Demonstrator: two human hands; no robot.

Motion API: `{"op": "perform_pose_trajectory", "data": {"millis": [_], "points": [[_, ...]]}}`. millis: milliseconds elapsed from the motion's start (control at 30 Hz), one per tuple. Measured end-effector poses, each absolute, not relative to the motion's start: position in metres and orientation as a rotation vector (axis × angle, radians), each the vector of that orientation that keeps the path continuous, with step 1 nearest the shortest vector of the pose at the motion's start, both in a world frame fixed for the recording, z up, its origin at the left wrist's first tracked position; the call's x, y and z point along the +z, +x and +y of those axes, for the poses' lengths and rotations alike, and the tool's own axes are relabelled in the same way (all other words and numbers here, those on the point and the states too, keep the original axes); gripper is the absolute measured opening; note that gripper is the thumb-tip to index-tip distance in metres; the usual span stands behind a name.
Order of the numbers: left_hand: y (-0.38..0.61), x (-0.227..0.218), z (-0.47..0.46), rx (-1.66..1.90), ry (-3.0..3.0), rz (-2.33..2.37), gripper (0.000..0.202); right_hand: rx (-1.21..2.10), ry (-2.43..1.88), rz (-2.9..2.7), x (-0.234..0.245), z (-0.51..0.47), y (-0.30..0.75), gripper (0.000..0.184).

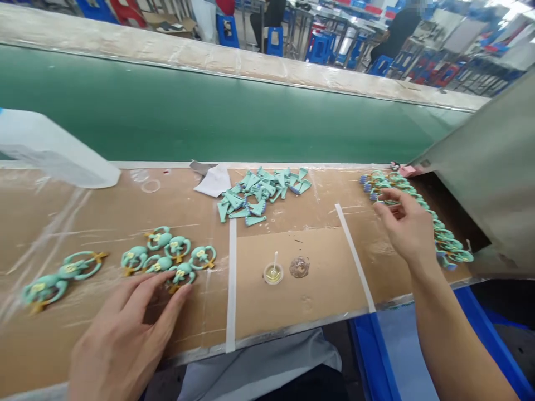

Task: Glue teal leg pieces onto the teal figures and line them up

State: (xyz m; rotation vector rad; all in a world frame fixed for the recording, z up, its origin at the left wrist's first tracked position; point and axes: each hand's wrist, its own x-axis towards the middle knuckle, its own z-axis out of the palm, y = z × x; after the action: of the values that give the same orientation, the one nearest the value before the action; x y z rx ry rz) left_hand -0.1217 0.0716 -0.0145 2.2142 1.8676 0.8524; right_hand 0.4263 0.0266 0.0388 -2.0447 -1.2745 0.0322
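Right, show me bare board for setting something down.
Bare board lies between the white tape strips, in front of the small cup. Crowded: the green figures by the right hand, and those at the left hand.

Bench top (292,312): figurines (167,256) at left, loose flat parts (259,195) mid-bench, small cup (273,274) before them (stirrer (275,259) standing in it), second figurine row (418,206) at right; conveyor belt (209,111) behind.
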Motion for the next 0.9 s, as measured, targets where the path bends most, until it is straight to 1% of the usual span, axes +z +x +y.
{"op": "perform_pose_trajectory", "data": {"millis": [67,133,200,300,367,400,467,533,567,667,767,833,900], "points": [[-0.112,-0.004,0.07,0.698,2.304,1.945,0.031,0.332,-1.925,-1.445,0.041,0.016,0.369,0.04],[-0.104,0.003,0.068,0.657,2.295,1.964,0.031,0.634,-1.762,-1.563,0.04,0.009,0.313,0.033],[-0.099,0.007,0.067,0.674,2.243,1.928,0.027,0.715,-1.686,-1.588,0.036,0.009,0.269,0.027],[-0.099,0.01,0.065,0.69,2.168,1.864,0.021,0.722,-1.634,-1.601,0.03,0.019,0.232,0.02],[-0.102,0.011,0.062,0.705,2.139,1.859,0.02,0.725,-1.593,-1.633,0.027,0.025,0.224,0.016],[-0.104,0.01,0.061,0.714,2.126,1.873,0.021,0.724,-1.576,-1.655,0.027,0.027,0.223,0.016],[-0.105,0.009,0.06,0.719,2.109,1.899,0.03,0.719,-1.558,-1.706,0.029,0.026,0.224,0.02],[-0.103,0.008,0.06,0.696,2.123,1.902,0.043,0.699,-1.565,-1.764,0.032,0.021,0.227,0.02],[-0.101,0.008,0.062,0.67,2.146,1.88,0.046,0.681,-1.575,-1.793,0.034,0.019,0.229,0.019],[-0.097,0.01,0.066,0.579,2.199,1.745,0.041,0.628,-1.603,-1.873,0.04,0.012,0.233,0.019],[-0.097,0.017,0.068,0.588,2.123,1.653,0.039,0.645,-1.615,-1.899,0.046,0.009,0.235,0.022],[-0.099,0.022,0.066,0.69,1.986,1.634,0.035,0.662,-1.621,-1.867,0.051,0.008,0.237,0.022],[-0.1,0.027,0.062,0.87,1.713,1.569,0.031,0.649,-1.632,-1.825,0.056,0.007,0.238,0.022]]}}
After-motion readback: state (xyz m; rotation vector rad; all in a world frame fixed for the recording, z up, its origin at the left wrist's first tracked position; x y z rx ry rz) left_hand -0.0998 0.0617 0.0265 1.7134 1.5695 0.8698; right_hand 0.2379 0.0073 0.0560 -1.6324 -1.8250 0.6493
